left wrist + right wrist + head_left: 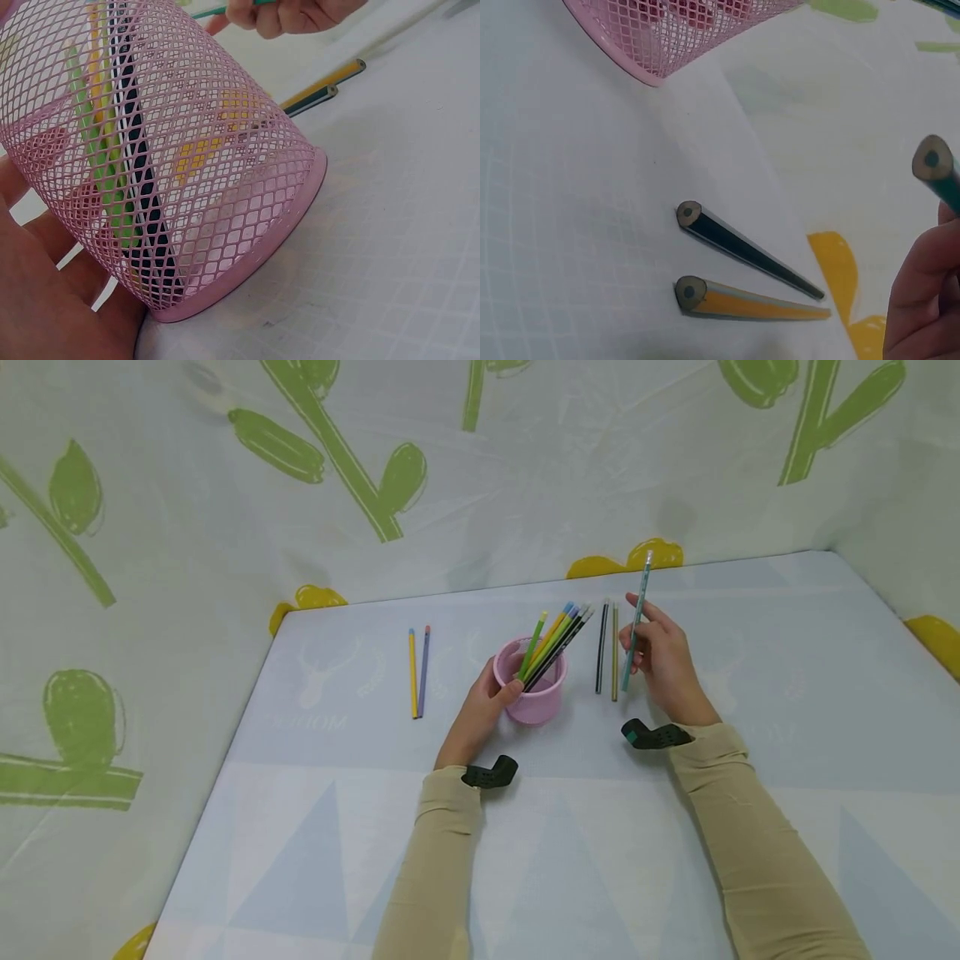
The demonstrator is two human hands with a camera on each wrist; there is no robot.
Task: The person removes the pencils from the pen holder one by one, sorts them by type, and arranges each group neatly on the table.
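Observation:
My left hand (pixel 486 710) grips a pink mesh pencil cup (pixel 537 703) from its left side, with the thumb at the rim. Several pencils (pixel 112 150), green, yellow and black among them, lean inside the cup. In my right hand (pixel 666 662) a teal pencil (pixel 637 618) is pinched, its eraser end up; the right wrist view shows its flat unsharpened end close by. Between the cup and this hand, a dark pencil (pixel 742 247) and a yellowish pencil (pixel 757 304) lie side by side on the table.
Left of the cup, a yellow pencil (pixel 412 672) and a purple pencil (pixel 424 672) lie on the table (pixel 300 827). The table's far edge runs along a wall covering (pixel 525 493) with green leaf patterns. Each wrist carries a black camera mount (pixel 491 772).

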